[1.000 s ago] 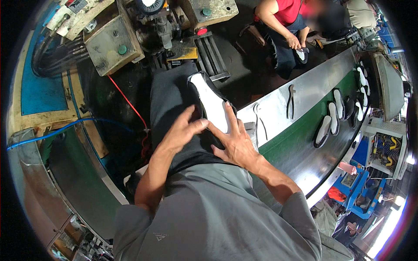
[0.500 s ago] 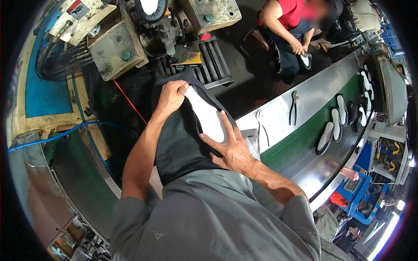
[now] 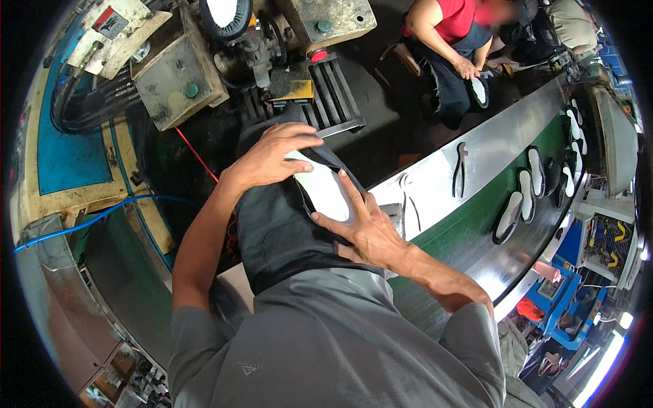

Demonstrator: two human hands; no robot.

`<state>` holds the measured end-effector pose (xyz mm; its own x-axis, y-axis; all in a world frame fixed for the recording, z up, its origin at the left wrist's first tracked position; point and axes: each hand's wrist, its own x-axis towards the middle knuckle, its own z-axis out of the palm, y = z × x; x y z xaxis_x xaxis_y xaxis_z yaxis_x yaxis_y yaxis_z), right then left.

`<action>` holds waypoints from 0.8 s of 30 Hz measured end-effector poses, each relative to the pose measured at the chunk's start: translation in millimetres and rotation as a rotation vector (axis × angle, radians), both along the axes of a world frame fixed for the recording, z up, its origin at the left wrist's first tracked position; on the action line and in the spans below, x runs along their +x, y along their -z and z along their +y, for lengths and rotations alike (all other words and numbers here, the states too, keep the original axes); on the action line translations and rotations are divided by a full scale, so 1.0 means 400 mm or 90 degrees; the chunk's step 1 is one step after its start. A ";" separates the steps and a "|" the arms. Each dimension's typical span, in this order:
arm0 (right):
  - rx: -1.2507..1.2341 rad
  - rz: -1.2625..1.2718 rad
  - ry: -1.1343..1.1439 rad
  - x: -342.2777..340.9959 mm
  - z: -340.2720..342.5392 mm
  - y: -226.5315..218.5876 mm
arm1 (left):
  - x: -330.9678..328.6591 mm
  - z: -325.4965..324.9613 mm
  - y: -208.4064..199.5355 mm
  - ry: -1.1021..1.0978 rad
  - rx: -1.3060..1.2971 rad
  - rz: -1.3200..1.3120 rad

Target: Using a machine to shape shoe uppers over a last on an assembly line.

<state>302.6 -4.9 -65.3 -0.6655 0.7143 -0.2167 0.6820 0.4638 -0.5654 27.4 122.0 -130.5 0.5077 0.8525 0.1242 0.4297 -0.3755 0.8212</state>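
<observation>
A shoe upper (image 3: 328, 192) with a white sole-shaped face and a black rim lies on the dark cloth (image 3: 269, 241) over my lap, white side up. Across its far end reaches my left hand (image 3: 282, 153), fingers stretched out and thumb apart over the white face. At the near end my right hand (image 3: 371, 231) straddles the upper, index finger along its right edge and thumb on the left, gripping it. The part of the upper beneath my left hand is hidden.
Ahead stands a greasy machine (image 3: 255, 61) with control boxes and a slatted metal step. To the right runs a green conveyor belt (image 3: 469, 228) with several white-faced shoes; pincers (image 3: 460, 170) lie on its metal edge. A co-worker in red (image 3: 428, 27) sits beyond, holding another shoe.
My left hand has let go of its pinch on the upper's far rim and swung right across that end, fingers extended. My right hand keeps nearly the same grip.
</observation>
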 end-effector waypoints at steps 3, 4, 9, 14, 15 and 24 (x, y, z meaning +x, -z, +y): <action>-0.018 -0.041 -0.008 -0.007 0.015 -0.009 | 0.021 0.012 0.015 0.103 -0.042 0.155; 0.008 -0.037 -0.028 -0.006 0.019 -0.008 | 0.020 0.020 0.020 0.103 -0.042 0.156; -0.041 -0.014 -0.027 -0.006 0.036 -0.008 | 0.032 0.062 0.002 0.153 -0.085 0.254; -0.008 0.101 0.064 0.023 0.070 -0.023 | -0.006 0.112 0.017 -0.008 -0.036 -0.082; -0.029 0.130 0.083 0.034 0.079 -0.033 | -0.036 0.135 0.016 -0.163 -0.084 -0.150; 0.155 0.141 0.203 -0.012 0.260 -0.203 | -0.269 0.571 -0.232 -0.306 -0.415 -0.731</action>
<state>297.6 99.0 16.0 -0.4151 0.9037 0.1052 0.6873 0.3872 -0.6145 -80.1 350.4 -37.8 0.0404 0.9760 -0.2140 -0.6152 0.1931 0.7643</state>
